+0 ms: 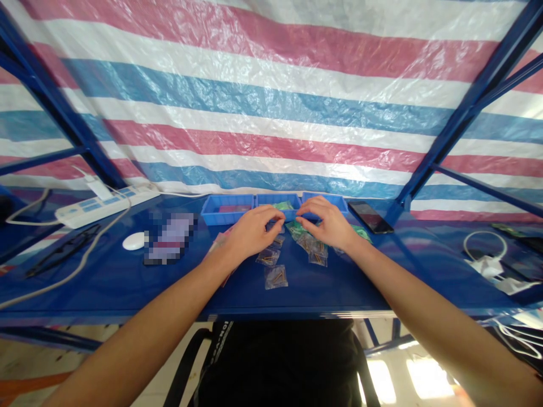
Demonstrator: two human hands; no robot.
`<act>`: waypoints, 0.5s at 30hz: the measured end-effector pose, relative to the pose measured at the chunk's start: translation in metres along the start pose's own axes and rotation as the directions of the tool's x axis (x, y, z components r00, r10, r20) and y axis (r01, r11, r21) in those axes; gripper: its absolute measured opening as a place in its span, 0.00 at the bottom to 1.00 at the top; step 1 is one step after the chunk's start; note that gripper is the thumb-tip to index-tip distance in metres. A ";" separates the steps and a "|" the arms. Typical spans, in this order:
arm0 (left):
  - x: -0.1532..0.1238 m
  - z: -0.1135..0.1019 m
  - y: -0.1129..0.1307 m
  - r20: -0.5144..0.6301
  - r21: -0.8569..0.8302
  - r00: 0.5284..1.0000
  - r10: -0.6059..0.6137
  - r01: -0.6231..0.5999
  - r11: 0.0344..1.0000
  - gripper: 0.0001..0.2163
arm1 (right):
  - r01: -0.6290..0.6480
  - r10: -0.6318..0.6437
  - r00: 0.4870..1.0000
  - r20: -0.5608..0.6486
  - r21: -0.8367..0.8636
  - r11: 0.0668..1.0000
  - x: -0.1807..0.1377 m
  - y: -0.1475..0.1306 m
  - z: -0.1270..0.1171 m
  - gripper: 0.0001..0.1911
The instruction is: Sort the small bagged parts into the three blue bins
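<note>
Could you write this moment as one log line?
left hand: near clear bags, grip unclear; right hand: near green packets, grip unclear; blue bins: behind bags; dark phone: right of bins

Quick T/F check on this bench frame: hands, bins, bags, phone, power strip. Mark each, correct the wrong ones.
1. Three blue bins stand in a row at the back of the blue table. True.
2. The left hand and right hand are clasped together. False: a gap shows between their fingertips.
3. The clear bag nearest the table's front edge has thin brass-coloured pieces inside. True.
4. The dark phone lies to the left of the bins. False: it lies to their right.
5. The white power strip is on the left side of the picture. True.
</note>
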State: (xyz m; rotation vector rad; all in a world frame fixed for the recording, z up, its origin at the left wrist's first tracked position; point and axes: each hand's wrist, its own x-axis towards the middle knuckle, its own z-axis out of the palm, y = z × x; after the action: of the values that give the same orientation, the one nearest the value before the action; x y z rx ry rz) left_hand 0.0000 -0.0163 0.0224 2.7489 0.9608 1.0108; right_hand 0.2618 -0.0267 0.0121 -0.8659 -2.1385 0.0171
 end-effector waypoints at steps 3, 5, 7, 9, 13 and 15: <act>0.000 -0.001 0.000 -0.020 -0.008 0.999 -0.037 0.037 0.999 0.13 | 0.060 -0.095 0.966 0.240 0.149 0.987 0.000 -0.025 0.008 0.09; 0.001 -0.002 0.001 -0.036 -0.016 0.997 -0.071 0.071 0.997 0.15 | 0.127 -0.186 0.935 0.301 0.206 0.970 -0.001 -0.040 0.014 0.14; 0.001 -0.004 0.003 -0.038 -0.017 0.995 -0.094 0.093 0.995 0.17 | 0.137 -0.213 0.919 0.332 0.238 0.962 -0.001 -0.050 0.019 0.21; 0.002 -0.006 0.004 -0.035 -0.019 0.995 -0.097 0.097 0.995 0.18 | 0.121 -0.200 0.904 0.377 0.224 0.967 -0.001 -0.055 0.021 0.25; 0.001 -0.007 0.006 -0.032 -0.030 0.995 -0.097 0.096 0.995 0.18 | 0.013 -0.103 0.883 0.457 0.196 0.981 -0.002 -0.054 0.022 0.23; 0.000 -0.005 0.006 -0.027 -0.030 0.995 -0.095 0.094 0.995 0.18 | -0.013 -0.079 0.879 0.470 0.190 0.982 -0.003 -0.050 0.020 0.18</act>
State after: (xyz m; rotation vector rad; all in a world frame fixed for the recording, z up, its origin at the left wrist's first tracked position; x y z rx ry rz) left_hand 0.0000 -0.0215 0.0281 2.6453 1.0603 1.0430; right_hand 0.2204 -0.0611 0.0108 -0.7678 -2.5565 0.4534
